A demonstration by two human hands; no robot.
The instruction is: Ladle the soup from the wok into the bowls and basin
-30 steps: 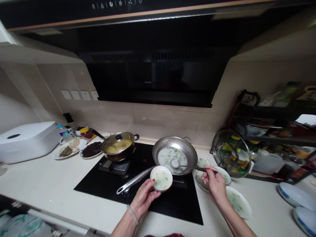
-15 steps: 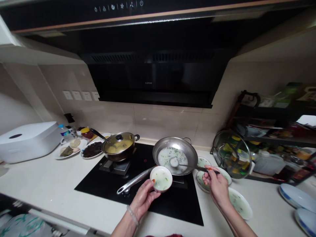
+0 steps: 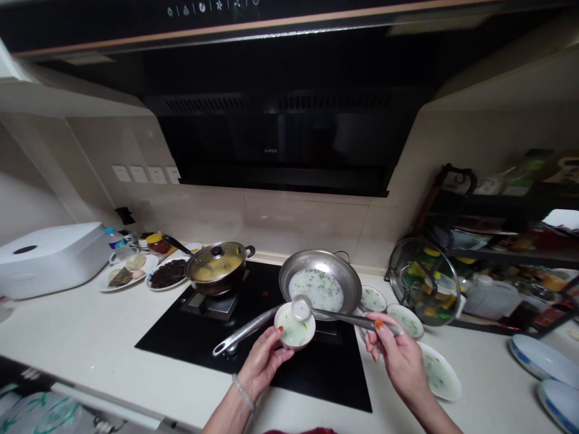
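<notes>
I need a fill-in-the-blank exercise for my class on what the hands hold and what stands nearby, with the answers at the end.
1. The left hand holds a ____ of pale soup.
2. The right hand grips the ladle by its ____.
3. The pot left of the wok is covered by a glass ____.
4. The cap of the bottle nearest the white box is ____.

Missing words: bowl; handle; lid; blue.

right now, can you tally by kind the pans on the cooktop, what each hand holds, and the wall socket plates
Open pan: 1
Lidded pan: 1
Bowl in left hand: 1
Ladle in right hand: 1
Wall socket plates: 4
Total: 8
</notes>
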